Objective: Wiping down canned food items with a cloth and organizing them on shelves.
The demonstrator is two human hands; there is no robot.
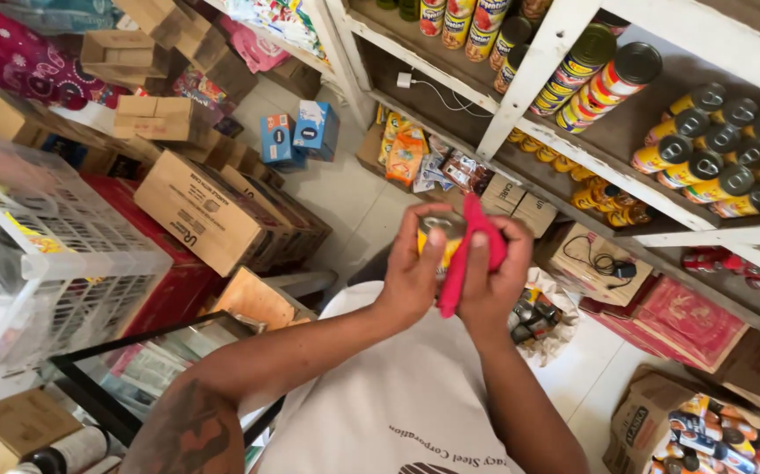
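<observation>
My left hand [411,279] grips a small yellow can [440,230] with a silver top, held up in front of my chest. My right hand [496,281] presses a pink cloth [466,254] against the side of that can, thumb on top of the cloth. The cloth hangs down between my two hands and hides most of the can's body. Both forearms rise from the bottom of the view over my white shirt.
White wooden shelves [564,145] at the right hold rows of yellow cans [713,162] and striped cans [599,79]. Cardboard boxes [200,211] are stacked at the left beside a white plastic crate [55,237]. A box of bottles [705,434] stands on the floor at bottom right.
</observation>
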